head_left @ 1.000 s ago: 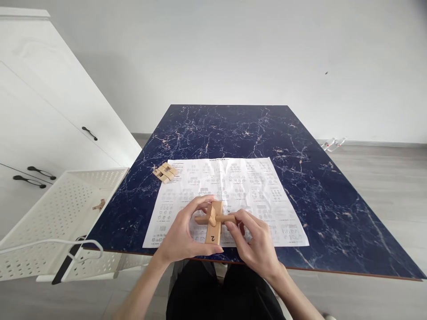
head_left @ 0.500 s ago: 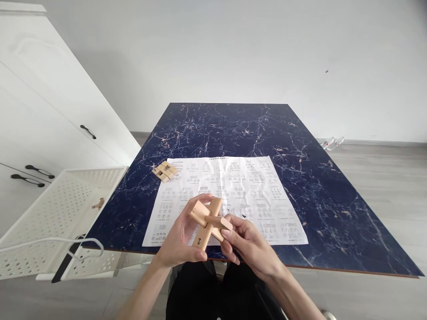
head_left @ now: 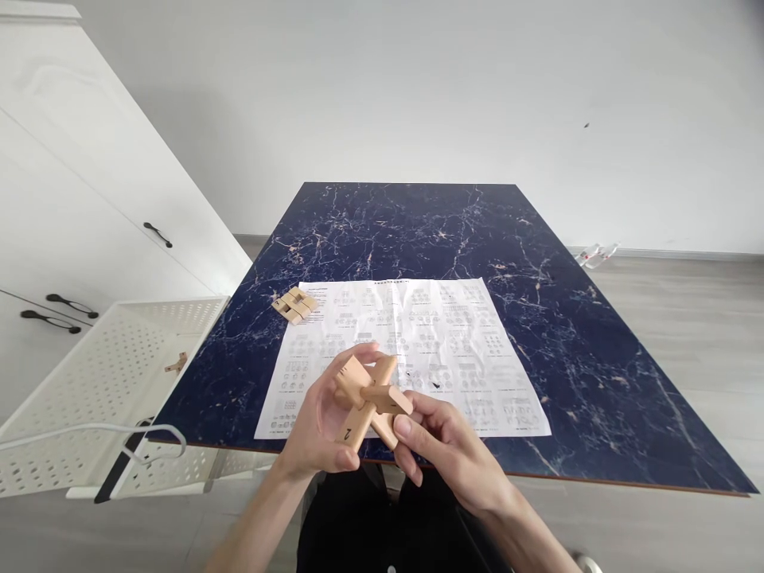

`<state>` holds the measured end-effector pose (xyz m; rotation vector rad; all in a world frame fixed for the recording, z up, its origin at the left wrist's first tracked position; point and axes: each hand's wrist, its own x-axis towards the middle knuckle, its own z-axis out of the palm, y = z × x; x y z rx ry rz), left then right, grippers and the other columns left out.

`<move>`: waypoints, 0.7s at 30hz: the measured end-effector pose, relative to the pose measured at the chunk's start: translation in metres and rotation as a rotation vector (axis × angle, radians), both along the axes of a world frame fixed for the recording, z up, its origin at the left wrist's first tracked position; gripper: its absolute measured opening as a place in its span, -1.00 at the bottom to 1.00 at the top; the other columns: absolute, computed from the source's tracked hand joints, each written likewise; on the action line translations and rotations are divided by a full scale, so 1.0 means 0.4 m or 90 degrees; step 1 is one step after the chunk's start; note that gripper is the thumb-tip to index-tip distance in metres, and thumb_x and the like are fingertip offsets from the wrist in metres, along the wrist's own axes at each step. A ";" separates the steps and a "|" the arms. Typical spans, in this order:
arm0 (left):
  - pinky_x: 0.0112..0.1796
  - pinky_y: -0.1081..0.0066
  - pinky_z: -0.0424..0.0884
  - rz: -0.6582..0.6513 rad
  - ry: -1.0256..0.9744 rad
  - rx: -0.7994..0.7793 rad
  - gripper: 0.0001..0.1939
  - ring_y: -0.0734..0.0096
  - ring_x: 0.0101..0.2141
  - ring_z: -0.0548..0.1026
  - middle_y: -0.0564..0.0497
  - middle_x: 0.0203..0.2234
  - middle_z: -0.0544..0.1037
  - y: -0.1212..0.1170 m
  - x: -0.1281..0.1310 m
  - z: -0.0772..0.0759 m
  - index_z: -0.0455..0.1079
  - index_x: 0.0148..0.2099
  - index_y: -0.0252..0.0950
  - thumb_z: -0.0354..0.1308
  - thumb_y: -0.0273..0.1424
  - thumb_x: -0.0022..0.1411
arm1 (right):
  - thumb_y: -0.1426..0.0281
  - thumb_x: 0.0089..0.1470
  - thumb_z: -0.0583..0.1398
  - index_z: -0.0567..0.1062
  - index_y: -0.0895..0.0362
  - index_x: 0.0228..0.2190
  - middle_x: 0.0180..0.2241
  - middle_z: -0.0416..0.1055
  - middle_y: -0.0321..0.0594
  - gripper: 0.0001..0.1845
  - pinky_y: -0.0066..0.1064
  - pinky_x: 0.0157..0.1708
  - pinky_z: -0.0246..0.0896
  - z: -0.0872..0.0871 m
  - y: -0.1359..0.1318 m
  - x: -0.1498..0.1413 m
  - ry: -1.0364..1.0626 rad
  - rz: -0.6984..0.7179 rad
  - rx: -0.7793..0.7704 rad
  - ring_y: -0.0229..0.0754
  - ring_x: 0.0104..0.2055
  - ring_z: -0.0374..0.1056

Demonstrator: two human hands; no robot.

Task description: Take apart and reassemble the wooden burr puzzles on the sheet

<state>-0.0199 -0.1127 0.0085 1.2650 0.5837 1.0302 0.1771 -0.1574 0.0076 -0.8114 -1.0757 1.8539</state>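
Between my hands is a wooden interlocking puzzle point(head_left: 368, 402) made of crossed bars, one marked 2. It is held above the near edge of an instruction sheet point(head_left: 454, 350). My left hand point(head_left: 319, 418) wraps round its left side, thumb on the numbered bar. With thumb and fingers, my right hand point(head_left: 445, 438) grips the bar ends at the right. How the bars join in the middle is partly hidden. A second wooden puzzle point(head_left: 294, 305), a flat one of several blocks, lies at the sheet's far left corner.
The sheet lies on a dark blue marbled table point(head_left: 406, 231). At left stands a white perforated cart point(head_left: 95, 374) with a small wooden piece point(head_left: 177, 364) in it and a white cable point(head_left: 119, 430) over it. White cabinets point(head_left: 89, 175) rise behind.
The crossed-bar puzzle has been turned slightly in my hands, so more of the ends of its bars faces me. Both hands keep hold of it. The flat puzzle has not moved.
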 end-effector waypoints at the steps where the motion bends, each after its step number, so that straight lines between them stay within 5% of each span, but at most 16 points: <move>1: -0.05 0.15 0.55 0.010 -0.005 -0.002 0.00 0.06 -0.10 0.58 -0.11 -0.07 0.57 0.000 0.001 -0.003 0.39 0.35 -0.09 0.55 0.18 -0.04 | -0.05 0.35 0.29 0.43 0.10 -0.32 -0.60 0.31 -0.44 -0.52 -0.42 -0.46 0.17 0.004 -0.001 0.002 -0.002 0.007 0.003 -0.34 -0.59 0.14; 5: -0.08 0.15 0.54 0.003 -0.030 -0.022 0.00 0.09 -0.16 0.58 -0.10 -0.12 0.60 0.000 0.007 -0.016 0.40 0.36 -0.10 0.52 0.21 -0.03 | 0.00 0.39 0.28 0.42 0.09 -0.33 -0.61 0.29 -0.45 -0.56 -0.41 -0.44 0.13 0.011 -0.007 0.001 0.024 -0.010 0.000 -0.33 -0.59 0.11; 11: 0.10 -0.10 0.52 -0.070 -0.004 -0.081 0.06 -0.24 0.11 0.57 -0.22 0.05 0.61 -0.004 0.005 -0.019 0.36 0.39 -0.15 0.49 0.25 -0.02 | 0.00 0.38 0.28 0.39 0.07 -0.37 -0.61 0.34 -0.42 -0.55 -0.39 -0.39 0.16 0.020 -0.009 -0.007 0.008 -0.070 0.000 -0.31 -0.58 0.14; 21: 0.14 -0.07 0.48 -0.022 -0.010 -0.079 0.01 -0.16 0.03 0.59 -0.18 -0.06 0.63 -0.016 0.006 -0.012 0.47 0.33 -0.17 0.50 0.25 -0.04 | -0.03 0.41 0.24 0.42 0.10 -0.34 -0.59 0.33 -0.41 -0.52 -0.41 -0.42 0.11 0.036 -0.016 -0.005 -0.068 -0.059 0.022 -0.33 -0.55 0.15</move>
